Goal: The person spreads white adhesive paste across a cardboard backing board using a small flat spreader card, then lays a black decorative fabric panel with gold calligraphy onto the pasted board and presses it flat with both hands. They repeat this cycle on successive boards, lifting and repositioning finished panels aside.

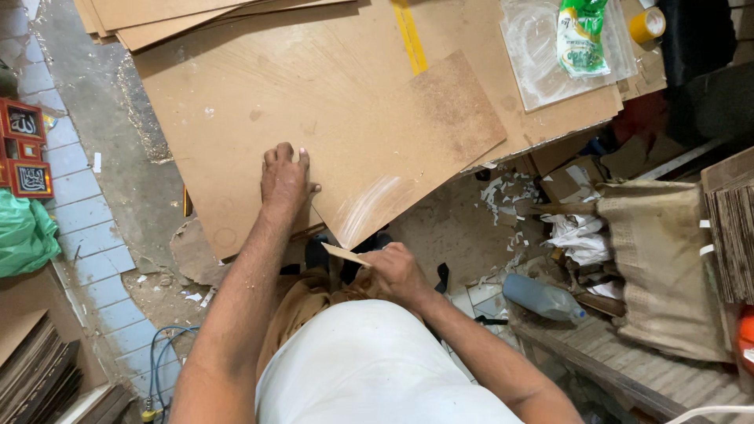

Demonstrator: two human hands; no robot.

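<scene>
Large brown hardboard sheet (345,133) lies flat on a stack of similar boards, matte, dusty, one corner overhanging toward the person. Left hand (284,179): arm extended, palm down, fingers spread flat, pressing the sheet near its lower edge. Right hand (397,271): fingers clenched around a thin, pale wooden sliver (344,254), pointed, just below the overhanging corner.

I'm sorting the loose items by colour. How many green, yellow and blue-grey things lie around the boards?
Green: 2, printed green pouch, crumpled green plastic bag
Yellow: 1, yellow tape roll
Blue-grey: 1, blue-grey plastic bottle
Total: 4
</scene>
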